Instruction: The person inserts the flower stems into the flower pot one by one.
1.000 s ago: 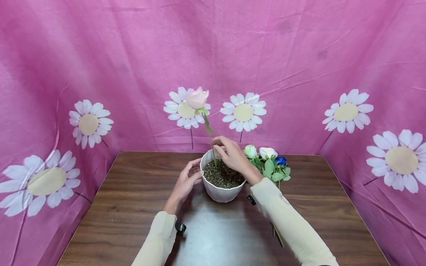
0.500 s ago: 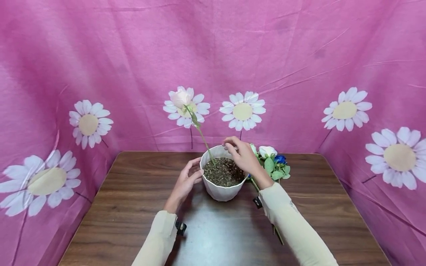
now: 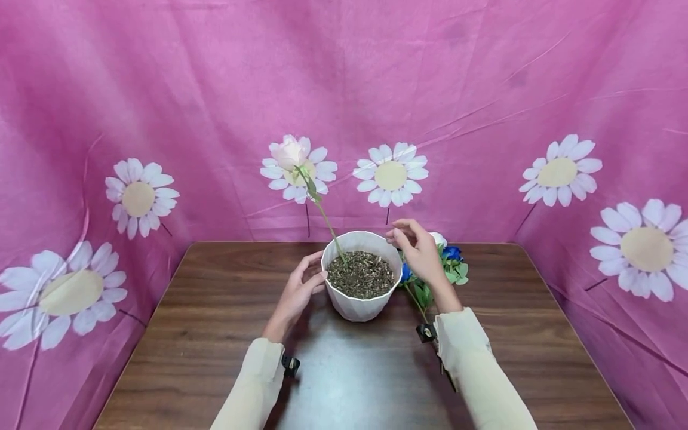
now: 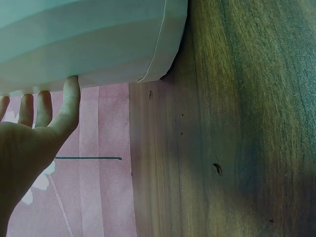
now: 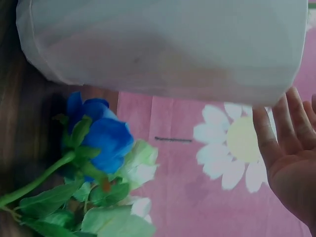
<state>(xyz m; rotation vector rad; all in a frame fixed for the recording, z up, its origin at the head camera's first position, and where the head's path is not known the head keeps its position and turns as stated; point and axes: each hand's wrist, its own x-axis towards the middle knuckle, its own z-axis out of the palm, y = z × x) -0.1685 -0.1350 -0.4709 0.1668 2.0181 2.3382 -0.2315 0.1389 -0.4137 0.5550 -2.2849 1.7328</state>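
Observation:
A white faceted flowerpot (image 3: pixel 360 307) holds dark soil (image 3: pixel 362 276). One pale pink rose (image 3: pixel 290 152) stands in it, its stem leaning left. My left hand (image 3: pixel 297 291) rests its fingertips against the pot's left side; in the left wrist view the fingers (image 4: pixel 71 96) touch the pot wall. At the right rim hovers my right hand (image 3: pixel 421 257), fingers loosely bent and nothing between them. In the right wrist view its fingertips are close to the pot wall (image 5: pixel 163 54); whether they touch I cannot tell. Below that hand lie more roses, including a blue rose (image 5: pixel 106 140).
Right of the pot, the lying bunch has another blue rose (image 3: pixel 452 253), a white rose (image 3: pixel 438 239) and green leaves (image 3: pixel 457 273), partly hidden by my right arm. The wooden table (image 3: pixel 215 334) ends at a pink curtain (image 3: pixel 462 89) printed with daisies.
My right hand has let go of the pink rose's stem and moved right to the pot's right rim. The rose has tipped left. My left hand has stayed at the pot.

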